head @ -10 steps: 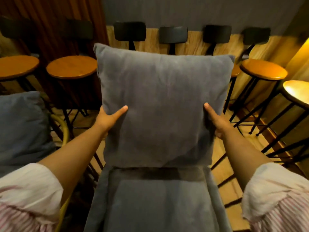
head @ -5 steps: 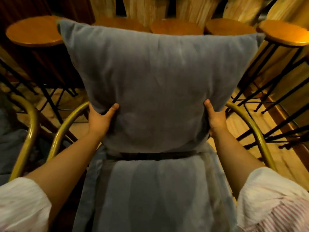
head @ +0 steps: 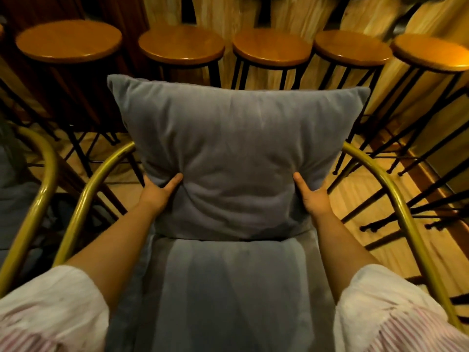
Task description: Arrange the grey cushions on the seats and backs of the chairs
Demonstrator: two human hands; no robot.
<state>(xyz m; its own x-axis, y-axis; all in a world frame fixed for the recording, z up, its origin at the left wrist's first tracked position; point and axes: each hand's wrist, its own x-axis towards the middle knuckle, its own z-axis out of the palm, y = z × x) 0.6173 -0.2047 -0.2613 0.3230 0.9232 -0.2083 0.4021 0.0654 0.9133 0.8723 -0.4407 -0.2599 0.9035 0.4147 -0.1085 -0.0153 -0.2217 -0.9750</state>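
A square grey cushion [head: 236, 148] stands upright at the back of a chair with a curved gold metal frame [head: 396, 199]. Its lower edge rests on the grey seat cushion [head: 228, 288] that covers the seat. My left hand [head: 158, 193] grips the upright cushion's lower left side, thumb pressed into the front. My right hand [head: 313, 196] grips its lower right side the same way. The chair's backrest is hidden behind the cushion.
A row of round wooden bar stools [head: 271, 48] on thin black legs stands just behind the chair against a wooden wall. A second gold-framed chair [head: 38, 189] with grey fabric sits at the left. Wooden floor shows to the right.
The cushion has come down and back, so it now stands lower against the chair's back on the seat cushion. The view has tilted further down; both hands keep their grip on its sides.
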